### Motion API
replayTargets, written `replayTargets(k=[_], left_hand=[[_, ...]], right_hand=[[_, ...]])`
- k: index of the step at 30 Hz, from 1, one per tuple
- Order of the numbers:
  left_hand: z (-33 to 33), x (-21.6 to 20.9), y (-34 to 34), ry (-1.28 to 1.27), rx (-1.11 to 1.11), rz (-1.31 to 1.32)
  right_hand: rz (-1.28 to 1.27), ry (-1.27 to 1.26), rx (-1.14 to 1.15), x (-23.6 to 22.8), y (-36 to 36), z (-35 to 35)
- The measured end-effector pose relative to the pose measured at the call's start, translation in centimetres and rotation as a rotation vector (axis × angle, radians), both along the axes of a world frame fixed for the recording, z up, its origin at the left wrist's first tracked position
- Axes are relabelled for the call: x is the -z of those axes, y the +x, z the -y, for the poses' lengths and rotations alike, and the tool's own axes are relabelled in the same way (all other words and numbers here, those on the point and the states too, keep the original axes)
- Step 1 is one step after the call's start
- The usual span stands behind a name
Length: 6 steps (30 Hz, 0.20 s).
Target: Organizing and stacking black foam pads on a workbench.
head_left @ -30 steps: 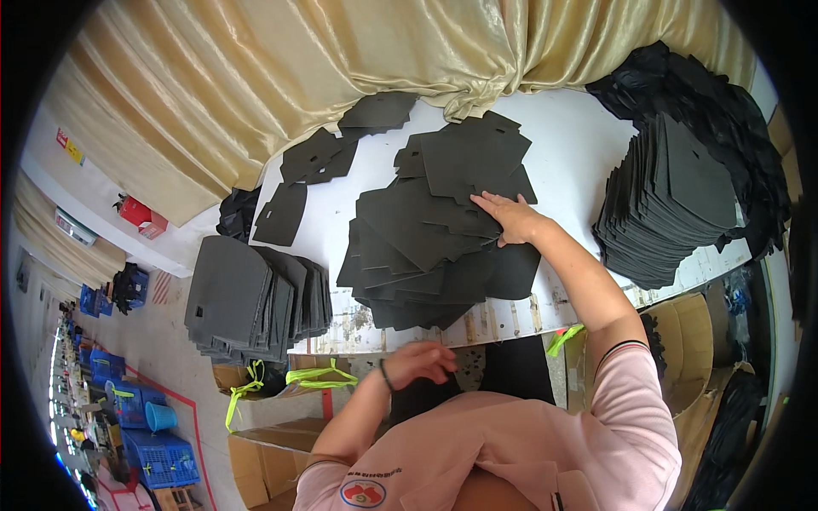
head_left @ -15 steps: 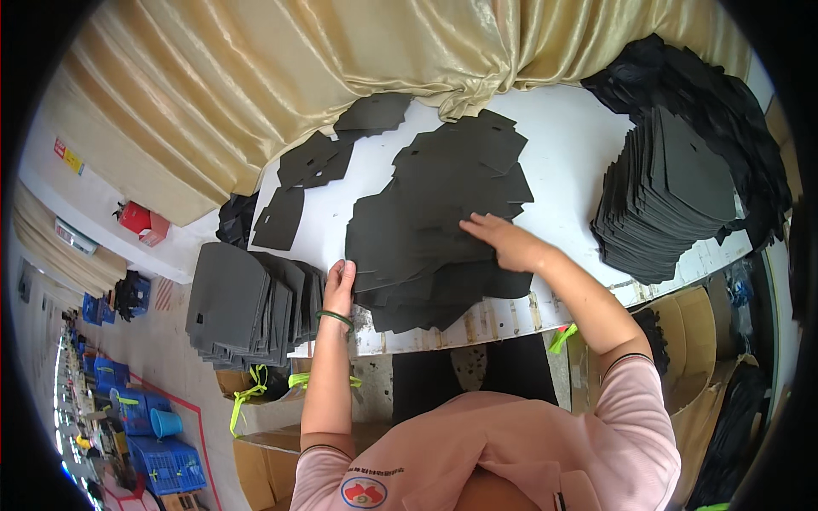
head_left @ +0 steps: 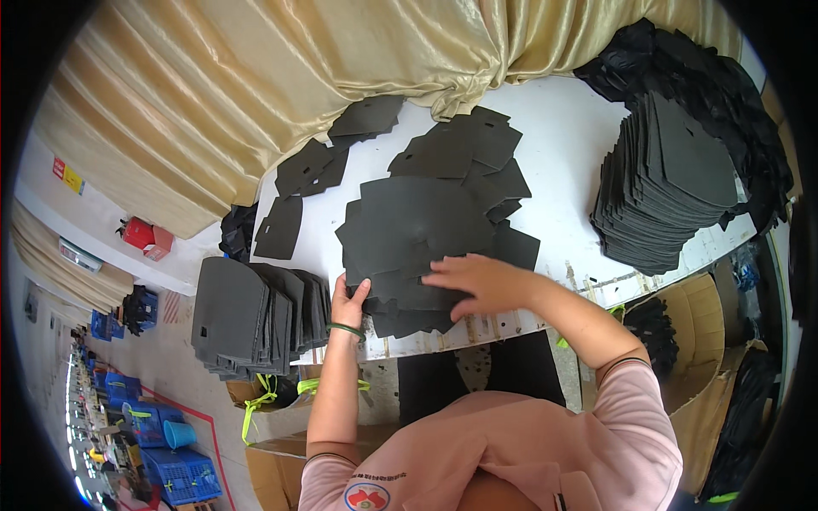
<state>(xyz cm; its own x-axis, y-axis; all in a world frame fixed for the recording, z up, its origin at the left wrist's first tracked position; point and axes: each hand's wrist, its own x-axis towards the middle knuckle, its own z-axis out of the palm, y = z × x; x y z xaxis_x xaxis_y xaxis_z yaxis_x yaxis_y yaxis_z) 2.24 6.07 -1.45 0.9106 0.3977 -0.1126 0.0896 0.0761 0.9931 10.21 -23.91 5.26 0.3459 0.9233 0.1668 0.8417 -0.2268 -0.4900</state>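
Note:
A spread pile of flat black sheets [head_left: 422, 213] lies in front of me, with small slots in some of them. One broad sheet with a curved top edge lies uppermost, across the pile's middle. My left hand [head_left: 347, 302], a dark green bangle at its wrist, rests against the near left edge of the pile. Its thumb and fingers show apart, with the sheets' edge beside them. Over the near right part of the pile is my right hand [head_left: 481, 285], palm down, fingers spread on or just above the sheets. Whether it presses on them I cannot tell.
Stacks of black sheets stand at left [head_left: 230, 311] and right [head_left: 665, 183] of the white table [head_left: 562, 162]. Loose sheets [head_left: 302, 166] lie farther back left. Black material [head_left: 707, 72] is heaped far right. A gold curtain [head_left: 341, 51] hangs behind; cardboard boxes [head_left: 694, 328] stand below right.
My right hand has come nearer to me and to the left, its fingers now more spread. A broad sheet now shows on top of the pile. My left hand stays at the edge, slightly shifted.

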Motion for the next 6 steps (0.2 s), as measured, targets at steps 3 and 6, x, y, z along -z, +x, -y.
replayTargets(k=[3,6], left_hand=[[-0.2,0.8,0.2,0.029,-0.029,0.029],[-0.4,0.9,0.4,0.061,-0.028,0.033]], right_hand=[[0.041,0.259,0.329,-2.0,4.1,0.9],[-0.215,0.138,0.786,-2.7,5.9,1.6]])
